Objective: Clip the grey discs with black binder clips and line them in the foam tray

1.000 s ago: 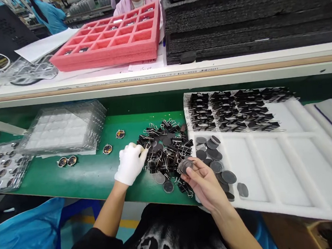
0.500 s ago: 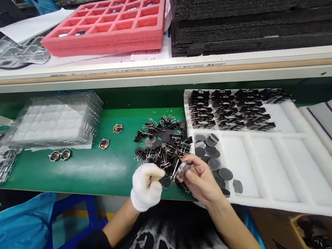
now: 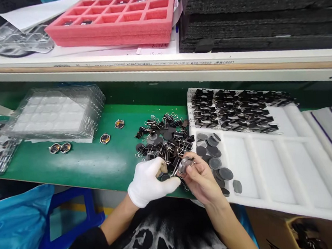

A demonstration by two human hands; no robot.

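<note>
My left hand (image 3: pixel 150 181), in a white glove with bare fingertips, has its thumb and fingers apart, the thumb beside a clip's wire handle. My bare right hand (image 3: pixel 202 177) grips a round metallic piece (image 3: pixel 184 165) with a black binder clip on it. Beyond both hands lies a pile of black binder clips (image 3: pixel 182 142) mixed with dark round discs. More grey discs (image 3: pixel 215 163) rest on the left edge of the white foam tray (image 3: pixel 263 162), next to my right hand. Rows of binder clips (image 3: pixel 232 110) fill the tray's back part.
Round watch-like pieces (image 3: pixel 105 138) lie on the green table (image 3: pixel 79 168). Stacked clear trays (image 3: pixel 53 115) stand at the left. A white shelf edge (image 3: pixel 148 65) crosses behind, bearing a pink foam tray (image 3: pixel 116 31) and black foam sheets (image 3: pixel 255 14).
My left hand has opened, its thumb stretching right toward the clip in my right hand. My right hand keeps its hold. The view has shifted slightly.
</note>
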